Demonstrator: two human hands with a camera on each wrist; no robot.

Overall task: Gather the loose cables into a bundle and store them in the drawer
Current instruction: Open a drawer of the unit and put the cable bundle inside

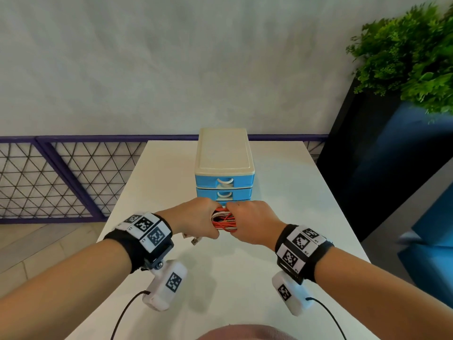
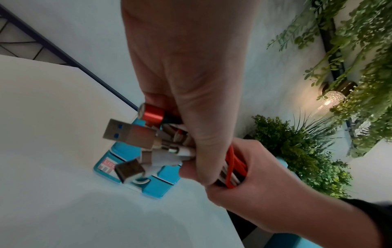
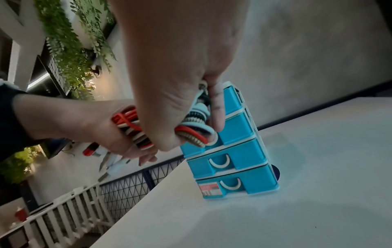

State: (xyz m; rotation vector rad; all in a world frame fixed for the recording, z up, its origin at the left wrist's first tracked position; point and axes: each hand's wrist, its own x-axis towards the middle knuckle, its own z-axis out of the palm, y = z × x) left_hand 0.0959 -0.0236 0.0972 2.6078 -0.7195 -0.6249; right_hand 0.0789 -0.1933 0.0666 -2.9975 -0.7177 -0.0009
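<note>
Nearest the camera, both wrists are wearing black bands with tag-printed white blocks, and a white pod is hanging under each. Just beyond them, the left hand (image 1: pixel 196 218) and the right hand (image 1: pixel 250 220) are meeting knuckle to knuckle above the table (image 1: pixel 306 217), both closing around one bundle of cables (image 1: pixel 224 218). The left hand is wrapping its curled fingers around the plug end of the bundle, and in the left wrist view a USB plug (image 2: pixel 127 134), a red barrel plug (image 2: pixel 151 115) and other connectors are sticking out past its fist. The right hand is gripping the looped end with fingers and thumb curled, red, white and braided loops bulging out of its grasp in the right wrist view. The bundle is hanging clear of the tabletop, just in front of the drawer unit (image 1: pixel 224 168). Behind the hands, that blue unit with a cream top is standing on the table, all three drawers sitting closed. Farther off, a purple mesh railing (image 1: pixel 61 180) is running along a grey wall, and a plant (image 1: pixel 411 57) is rising at the right.
</note>
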